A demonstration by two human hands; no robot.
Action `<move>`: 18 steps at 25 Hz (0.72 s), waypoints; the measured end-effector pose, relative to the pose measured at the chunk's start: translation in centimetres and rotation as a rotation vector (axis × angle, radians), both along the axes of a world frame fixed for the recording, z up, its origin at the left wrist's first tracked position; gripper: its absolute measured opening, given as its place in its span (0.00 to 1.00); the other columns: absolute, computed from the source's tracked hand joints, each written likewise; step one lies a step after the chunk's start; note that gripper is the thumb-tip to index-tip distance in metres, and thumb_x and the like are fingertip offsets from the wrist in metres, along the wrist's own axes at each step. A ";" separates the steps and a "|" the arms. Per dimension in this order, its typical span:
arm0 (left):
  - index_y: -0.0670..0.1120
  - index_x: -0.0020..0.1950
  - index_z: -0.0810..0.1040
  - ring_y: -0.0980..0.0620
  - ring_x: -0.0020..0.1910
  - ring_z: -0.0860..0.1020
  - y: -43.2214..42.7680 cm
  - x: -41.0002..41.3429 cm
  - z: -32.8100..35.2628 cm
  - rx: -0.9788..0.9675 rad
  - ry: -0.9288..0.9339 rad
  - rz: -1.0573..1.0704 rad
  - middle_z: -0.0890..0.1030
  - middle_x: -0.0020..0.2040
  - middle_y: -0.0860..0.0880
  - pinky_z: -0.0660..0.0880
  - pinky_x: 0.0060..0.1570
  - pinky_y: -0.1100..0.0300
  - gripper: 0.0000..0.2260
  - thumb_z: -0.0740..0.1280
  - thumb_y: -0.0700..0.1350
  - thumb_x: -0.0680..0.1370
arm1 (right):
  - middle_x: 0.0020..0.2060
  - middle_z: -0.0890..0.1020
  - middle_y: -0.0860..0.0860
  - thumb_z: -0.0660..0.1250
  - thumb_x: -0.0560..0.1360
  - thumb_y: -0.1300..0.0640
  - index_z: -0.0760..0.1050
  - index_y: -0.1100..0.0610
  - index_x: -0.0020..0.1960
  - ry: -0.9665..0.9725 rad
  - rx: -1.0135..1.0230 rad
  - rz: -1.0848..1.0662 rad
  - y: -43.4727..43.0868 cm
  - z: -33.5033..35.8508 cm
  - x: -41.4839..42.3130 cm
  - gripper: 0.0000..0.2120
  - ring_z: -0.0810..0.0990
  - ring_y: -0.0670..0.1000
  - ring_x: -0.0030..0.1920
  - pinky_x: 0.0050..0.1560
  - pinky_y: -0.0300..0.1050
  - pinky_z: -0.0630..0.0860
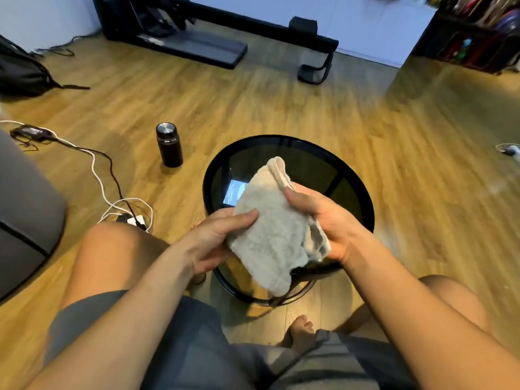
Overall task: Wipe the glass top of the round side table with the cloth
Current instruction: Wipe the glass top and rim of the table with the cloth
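Observation:
A round side table [309,153] with a black rim and a dark glass top stands on the wooden floor just in front of my knees. Above it I hold a folded, off-white terry cloth [274,229] between both hands. My left hand [216,237] grips the cloth's left edge, thumb on top. My right hand [323,218] pinches its right side near the upper corner. The cloth hangs in the air and covers the near part of the glass. A bright reflection shows on the glass left of the cloth.
A dark metal flask [168,144] stands on the floor to the table's left. White and black cables with a charger [126,212] lie near my left knee. A grey sofa edge [25,209] is at far left. A black stand [219,38] sits by the back wall.

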State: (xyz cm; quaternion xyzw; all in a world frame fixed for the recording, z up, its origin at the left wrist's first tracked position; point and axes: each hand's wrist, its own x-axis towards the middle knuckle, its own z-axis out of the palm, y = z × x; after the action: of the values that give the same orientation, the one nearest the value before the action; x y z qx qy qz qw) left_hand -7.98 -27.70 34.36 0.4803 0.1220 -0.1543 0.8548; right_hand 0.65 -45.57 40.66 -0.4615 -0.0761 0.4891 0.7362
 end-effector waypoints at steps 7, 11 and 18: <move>0.47 0.62 0.75 0.47 0.50 0.82 0.6 -0.7 5.8 0.252 -0.056 0.407 0.79 0.57 0.42 0.79 0.36 0.60 0.21 0.70 0.30 0.73 | 0.60 0.79 0.59 0.62 0.80 0.62 0.71 0.54 0.68 -0.242 -0.266 -0.315 -2.8 1.4 0.3 0.17 0.83 0.57 0.53 0.46 0.53 0.82; 0.53 0.56 0.80 0.47 0.61 0.76 1.5 0.7 5.9 0.528 -0.192 0.387 0.72 0.68 0.45 0.76 0.48 0.59 0.15 0.73 0.38 0.74 | 0.57 0.79 0.60 0.56 0.81 0.69 0.70 0.53 0.70 -0.204 -0.178 -0.329 -2.4 2.3 0.7 0.22 0.85 0.54 0.45 0.37 0.46 0.82; 0.53 0.58 0.82 0.51 0.53 0.75 3.4 6.4 0.8 1.352 -0.339 0.033 0.76 0.53 0.52 0.71 0.56 0.55 0.18 0.78 0.44 0.69 | 0.57 0.81 0.47 0.80 0.66 0.57 0.79 0.50 0.62 -0.998 -0.888 -0.035 0.6 -2.7 7.0 0.26 0.79 0.48 0.57 0.54 0.44 0.77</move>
State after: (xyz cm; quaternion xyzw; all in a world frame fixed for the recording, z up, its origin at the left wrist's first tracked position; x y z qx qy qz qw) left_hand -1.63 -24.25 35.17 0.9226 0.0636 0.0458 0.3777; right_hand 7.62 -45.00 37.95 -0.8928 -0.1915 0.1899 0.3609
